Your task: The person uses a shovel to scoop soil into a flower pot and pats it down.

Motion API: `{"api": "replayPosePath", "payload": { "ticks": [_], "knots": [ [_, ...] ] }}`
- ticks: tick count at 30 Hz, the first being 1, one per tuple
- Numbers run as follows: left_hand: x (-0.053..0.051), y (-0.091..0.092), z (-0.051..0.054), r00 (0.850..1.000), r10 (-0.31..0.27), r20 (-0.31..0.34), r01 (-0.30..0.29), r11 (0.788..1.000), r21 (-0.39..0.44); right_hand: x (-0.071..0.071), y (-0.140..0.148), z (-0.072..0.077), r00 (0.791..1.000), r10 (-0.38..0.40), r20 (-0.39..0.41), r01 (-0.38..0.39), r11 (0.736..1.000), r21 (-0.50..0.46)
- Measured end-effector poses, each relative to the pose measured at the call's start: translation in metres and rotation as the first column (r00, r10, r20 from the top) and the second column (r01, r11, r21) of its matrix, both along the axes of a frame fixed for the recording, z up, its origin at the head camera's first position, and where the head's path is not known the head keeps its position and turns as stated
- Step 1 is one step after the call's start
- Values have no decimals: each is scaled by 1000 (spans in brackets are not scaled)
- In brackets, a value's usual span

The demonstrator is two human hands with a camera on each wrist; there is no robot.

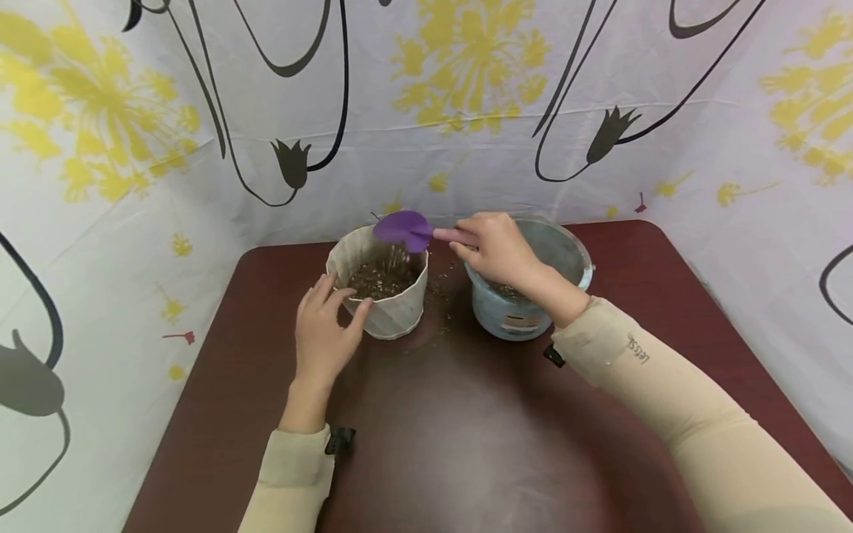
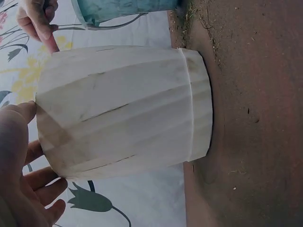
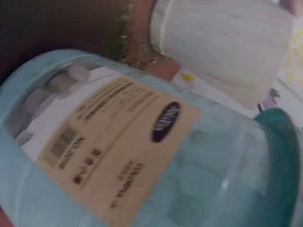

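Note:
A small garden trowel with a purple blade (image 1: 403,228) and a pink handle is gripped by my right hand (image 1: 501,248). Its blade tips over the white flower pot (image 1: 395,317), and soil falls from it into the pot. Dark soil (image 1: 375,283) lies inside. My left hand (image 1: 323,333) holds the pot's near left rim, thumb and fingers spread along it; in the left wrist view the fingertips (image 2: 52,191) touch the rim. Below my right forearm stands a blue bucket (image 1: 516,320) with some soil in it, its paper label (image 3: 118,142) facing the right wrist camera.
Loose soil crumbs (image 1: 445,292) are scattered on the dark red table (image 1: 426,414) between pot and bucket. A white cloth (image 1: 373,133) with yellow and black flower prints hangs behind the table and along both sides.

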State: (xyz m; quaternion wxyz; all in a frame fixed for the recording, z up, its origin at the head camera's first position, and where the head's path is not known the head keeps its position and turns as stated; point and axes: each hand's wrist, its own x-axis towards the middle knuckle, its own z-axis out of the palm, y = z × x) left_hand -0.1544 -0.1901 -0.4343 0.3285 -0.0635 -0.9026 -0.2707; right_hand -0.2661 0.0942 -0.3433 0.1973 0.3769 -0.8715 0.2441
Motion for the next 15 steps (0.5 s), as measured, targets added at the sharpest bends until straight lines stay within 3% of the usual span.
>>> {"api": "replayPosePath", "payload": {
  "ticks": [3, 6, 11, 15],
  "knots": [
    [0, 2, -2, 1000, -6, 0, 6, 1000, 18, 3, 2, -7, 990, 35, -139, -29, 999, 43],
    [1, 4, -3, 1000, 6, -7, -6, 999, 36, 6, 5, -11, 975, 42, -220, -32, 998, 51],
    [0, 6, -3, 998, 43, -41, -41, 998, 55, 9, 20, -5, 979, 22, -202, -29, 999, -33],
    [-6, 11, -1, 995, 42, -93, -37, 998, 57, 11, 50, 5, 987, -21, -161, 9, 997, -75]
  ]
}}
